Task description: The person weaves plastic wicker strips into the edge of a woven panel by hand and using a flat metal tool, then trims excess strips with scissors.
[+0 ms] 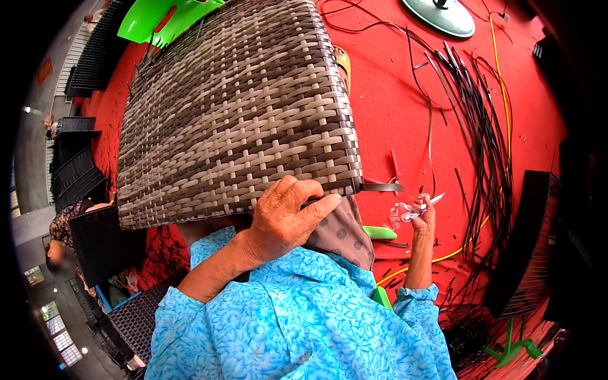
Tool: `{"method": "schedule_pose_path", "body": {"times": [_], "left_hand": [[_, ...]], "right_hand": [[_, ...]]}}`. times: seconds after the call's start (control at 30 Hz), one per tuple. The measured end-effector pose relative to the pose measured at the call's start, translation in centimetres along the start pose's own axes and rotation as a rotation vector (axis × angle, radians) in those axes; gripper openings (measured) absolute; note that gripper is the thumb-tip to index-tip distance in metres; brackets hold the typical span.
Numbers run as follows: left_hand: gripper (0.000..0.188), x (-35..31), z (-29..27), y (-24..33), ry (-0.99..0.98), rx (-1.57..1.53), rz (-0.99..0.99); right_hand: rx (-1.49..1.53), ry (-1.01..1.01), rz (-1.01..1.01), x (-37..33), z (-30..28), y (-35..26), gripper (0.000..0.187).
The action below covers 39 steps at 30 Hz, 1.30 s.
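Grey-brown plastic weave across the upper face of a broad, straight-edged panel, directly in front of the body, with the near edge at the dotted brown trousers. Left hand closed over that near edge, close to the right-hand corner, fingers bent and thumb stretched along the border. Right hand well apart from the left, out over the red floor covering, closed on a small, pale, pointed cutting tool, apparently scissors; blades parted or meeting, impossible to make out. Between the panel's corner and the right hand, a short, flat, dark strip jutting free past the edge.

Judged step: steadying the corner, with the cutting tool near the loose end. For good work, keep the left grip firm and close to the corner, against tipping. Hold the thumb clear of the strip before bringing any point near. Keep the loose end flat and untwisted; if cutting, work from the outer side, blade away from the left palm and the blue patterned sleeve. Avoid nicking the finished weave or leaving a stub likely to snag.
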<state>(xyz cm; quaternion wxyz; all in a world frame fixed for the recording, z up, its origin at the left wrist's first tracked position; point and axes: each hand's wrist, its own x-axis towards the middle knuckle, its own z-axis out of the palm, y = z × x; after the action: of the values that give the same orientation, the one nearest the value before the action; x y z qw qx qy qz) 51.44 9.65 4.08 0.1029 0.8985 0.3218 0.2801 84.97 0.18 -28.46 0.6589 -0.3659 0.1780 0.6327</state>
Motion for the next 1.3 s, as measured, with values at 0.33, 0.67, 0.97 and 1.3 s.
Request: {"method": "schedule_pose_path", "body": {"times": [0.33, 0.67, 0.97, 1.3], "left_hand": [[0.041, -0.1, 0.0, 0.1, 0.007, -0.004, -0.016], [0.037, -0.2, 0.3, 0.1, 0.019, 0.026, -0.022], [0.016, 2.6, -0.8, -0.6, -0.038, -0.295, -0.279], [0.017, 7.5, -1.0, -0.8, -0.352, -0.416, -0.197]], "right_hand": [[0.113, 0.106, 0.079, 0.7, -2.2, 0.6, 0.024], [-0.549, 0.025, -0.337, -9.2, 8.1, 2.4, 0.025], [-1.584, -0.516, -0.856, -16.8, 16.7, 0.4, 0.012], [-1.503, -0.622, -0.873, -18.1, 20.0, 1.2, 0.012]]}}
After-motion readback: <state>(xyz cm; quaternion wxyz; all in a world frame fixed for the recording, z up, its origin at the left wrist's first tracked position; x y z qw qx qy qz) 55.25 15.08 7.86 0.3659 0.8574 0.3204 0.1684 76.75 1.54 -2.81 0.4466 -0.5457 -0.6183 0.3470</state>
